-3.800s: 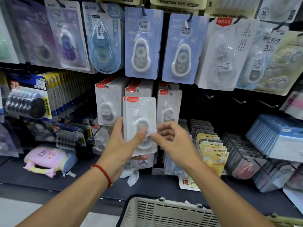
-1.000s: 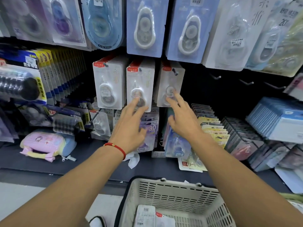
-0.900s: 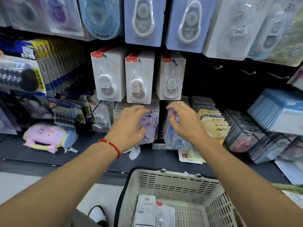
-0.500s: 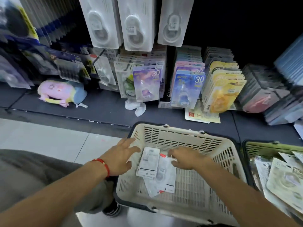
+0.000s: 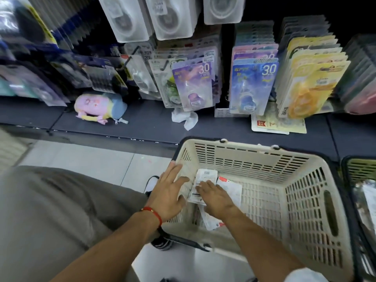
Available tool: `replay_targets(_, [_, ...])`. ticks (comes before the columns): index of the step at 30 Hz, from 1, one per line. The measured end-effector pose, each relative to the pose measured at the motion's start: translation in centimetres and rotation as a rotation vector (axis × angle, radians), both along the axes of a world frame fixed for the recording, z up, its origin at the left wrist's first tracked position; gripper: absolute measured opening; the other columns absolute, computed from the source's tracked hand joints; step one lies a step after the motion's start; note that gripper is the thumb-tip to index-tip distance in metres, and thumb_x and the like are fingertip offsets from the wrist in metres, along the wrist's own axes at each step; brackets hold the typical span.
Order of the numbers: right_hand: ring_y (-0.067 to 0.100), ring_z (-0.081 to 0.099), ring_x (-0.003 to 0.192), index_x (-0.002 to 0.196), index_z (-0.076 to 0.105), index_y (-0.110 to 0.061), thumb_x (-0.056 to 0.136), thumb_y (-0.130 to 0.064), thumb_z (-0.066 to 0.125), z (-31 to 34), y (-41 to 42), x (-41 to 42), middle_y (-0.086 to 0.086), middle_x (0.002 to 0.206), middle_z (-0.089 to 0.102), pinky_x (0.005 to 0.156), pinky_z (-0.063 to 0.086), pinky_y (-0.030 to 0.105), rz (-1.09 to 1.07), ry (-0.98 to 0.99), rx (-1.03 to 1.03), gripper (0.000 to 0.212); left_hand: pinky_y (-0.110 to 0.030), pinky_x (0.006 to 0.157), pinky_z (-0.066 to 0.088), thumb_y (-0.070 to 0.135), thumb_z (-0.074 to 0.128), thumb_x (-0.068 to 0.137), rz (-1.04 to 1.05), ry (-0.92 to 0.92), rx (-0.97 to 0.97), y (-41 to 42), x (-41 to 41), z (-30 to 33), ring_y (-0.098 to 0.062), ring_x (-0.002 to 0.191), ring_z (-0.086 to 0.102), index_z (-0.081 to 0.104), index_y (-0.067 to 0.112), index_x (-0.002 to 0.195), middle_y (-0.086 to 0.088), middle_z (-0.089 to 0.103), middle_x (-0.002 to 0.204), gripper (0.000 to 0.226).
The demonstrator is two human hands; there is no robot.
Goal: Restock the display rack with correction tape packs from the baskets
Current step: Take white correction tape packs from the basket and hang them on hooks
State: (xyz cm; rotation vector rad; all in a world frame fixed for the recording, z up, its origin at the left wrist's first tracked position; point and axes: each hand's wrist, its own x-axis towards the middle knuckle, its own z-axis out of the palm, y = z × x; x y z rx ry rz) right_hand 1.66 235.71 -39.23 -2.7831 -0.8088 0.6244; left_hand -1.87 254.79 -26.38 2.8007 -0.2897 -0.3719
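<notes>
A cream plastic basket (image 5: 305,200) stands on the floor in front of the shelf. A few white correction tape packs (image 5: 206,177) lie in its left part, one back-side up with a barcode, another with a red corner (image 5: 232,190). My right hand (image 5: 215,199) lies palm down on these packs, fingers flat on the barcode one. My left hand (image 5: 168,192) is spread over the basket's left wall, its fingertips beside the same pack. More of the same white packs hang on the rack (image 5: 171,19) at the top edge.
A second, green basket (image 5: 359,169) with packs is cut off at the right. On the dark shelf stand purple (image 5: 193,86), blue (image 5: 252,84) and yellow (image 5: 309,86) packs, a pink plush case (image 5: 97,106) and crumpled white paper (image 5: 185,119). My grey trouser knee (image 5: 50,210) fills the lower left.
My hands left the packs hanging on the rack and dropped into the basket. The view tilted down with them. My right hand has slid left onto the barcode pack.
</notes>
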Motion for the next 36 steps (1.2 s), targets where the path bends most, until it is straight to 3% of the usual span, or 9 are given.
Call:
replay_targets(4, [0.024, 0.056, 0.137, 0.152, 0.053, -0.023, 0.103, -0.021, 0.063, 3.2, -2.5, 1.8, 0.003, 0.154, 0.056, 0.113, 0.043, 0.033, -0.292, 0.087, 0.44, 0.05, -0.046, 0.132, 0.011, 0.012, 0.068, 0.093, 0.062, -0.056, -0.042, -0.6, 0.3, 0.0, -0.023, 0.163, 0.007, 0.06, 0.021, 0.143, -0.003, 0.031, 0.17, 0.051])
replay_targets(6, [0.024, 0.073, 0.104, 0.133, 0.07, -0.026, 0.1, -0.02, 0.065, 5.6, -4.4, 2.9, 0.007, 0.121, 0.076, 0.091, 0.056, 0.034, -0.517, 0.15, 0.585, 0.034, -0.043, 0.133, 0.01, 0.006, 0.068, 0.091, 0.105, -0.109, -0.106, -1.1, 0.7, 0.4, -0.026, 0.161, 0.018, 0.063, 0.016, 0.139, -0.007, 0.04, 0.164, 0.049])
replay_targets(9, [0.013, 0.062, 0.063, 0.088, 0.073, -0.021, 0.088, -0.017, 0.074, 8.5, -7.5, 4.1, -0.001, 0.078, 0.072, 0.065, 0.049, 0.031, -0.683, 0.213, 0.715, 0.004, -0.036, 0.129, 0.024, 0.002, 0.073, 0.089, 0.117, -0.175, -0.277, -1.9, 1.1, 1.1, -0.026, 0.155, 0.032, 0.063, 0.011, 0.137, -0.008, 0.049, 0.156, 0.05])
replay_targets(14, [0.019, 0.073, 0.088, 0.104, 0.076, -0.019, 0.082, -0.01, 0.07, 11.6, -8.9, 3.9, 0.002, 0.099, 0.079, 0.077, 0.06, 0.033, -0.724, 0.505, 1.157, 0.025, -0.026, 0.114, 0.042, 0.029, 0.088, 0.083, 0.213, 0.304, -0.65, -3.9, 1.9, 2.2, 0.001, 0.134, 0.052, 0.043, 0.028, 0.156, 0.017, 0.056, 0.146, 0.086])
replay_targets(20, [0.019, 0.071, 0.082, 0.108, 0.077, -0.019, 0.091, -0.041, 0.072, 9.7, -7.3, 3.0, 0.009, 0.098, 0.074, 0.074, 0.057, 0.033, -0.816, 0.724, 1.254, 0.029, -0.023, 0.072, 0.059, 0.0, 0.083, 0.083, 0.454, 0.417, -0.849, -2.7, 1.9, 1.9, -0.02, 0.095, 0.077, 0.071, 0.026, 0.113, 0.0, 0.081, 0.096, 0.041])
replay_targets(25, [0.02, 0.071, 0.078, 0.102, 0.073, -0.012, 0.103, -0.053, 0.058, 5.0, -5.6, 2.2, 0.007, 0.092, 0.076, 0.063, 0.06, 0.03, -1.036, 0.572, 0.941, 0.044, -0.049, 0.091, 0.063, 0.0, 0.073, 0.092, 0.613, 0.374, -0.915, -1.2, 1.8, 1.8, -0.031, 0.107, 0.073, 0.068, 0.019, 0.121, -0.011, 0.077, 0.114, 0.035])
replay_targets(27, [0.023, 0.068, 0.077, 0.101, 0.072, -0.011, 0.106, -0.04, 0.057, 2.5, -4.4, 1.3, 0.009, 0.094, 0.073, 0.061, 0.06, 0.034, -1.002, 0.546, 0.717, 0.033, -0.044, 0.084, 0.065, -0.001, 0.074, 0.091, 0.649, 0.359, -0.92, -0.9, 1.4, 1.6, -0.03, 0.104, 0.075, 0.067, 0.018, 0.118, -0.009, 0.078, 0.11, 0.034])
replay_targets(30, [0.025, 0.068, 0.106, 0.115, 0.073, -0.018, 0.105, -0.025, 0.056, -0.3, -4.4, 0.3, 0.008, 0.119, 0.072, 0.091, 0.058, 0.036, -0.743, 0.416, 0.383, 0.021, -0.031, 0.076, 0.063, 0.001, 0.078, 0.089, 0.639, 0.344, -0.861, -0.9, 0.7, 1.2, -0.022, 0.097, 0.077, 0.063, 0.02, 0.12, -0.004, 0.078, 0.105, 0.039])
replay_targets(36, [0.022, 0.028, 0.142, 0.155, 0.042, -0.034, 0.086, -0.057, 0.075, -0.9, -5.8, 0.1, -0.004, 0.151, 0.035, 0.115, 0.032, 0.049, -0.284, 0.328, 0.039, 0.08, -0.015, 0.065, 0.052, 0.006, 0.081, 0.089, 0.631, 0.364, -0.756, -1.8, 0.0, -0.3, -0.001, 0.085, 0.072, 0.054, 0.031, 0.113, 0.008, 0.074, 0.102, 0.044])
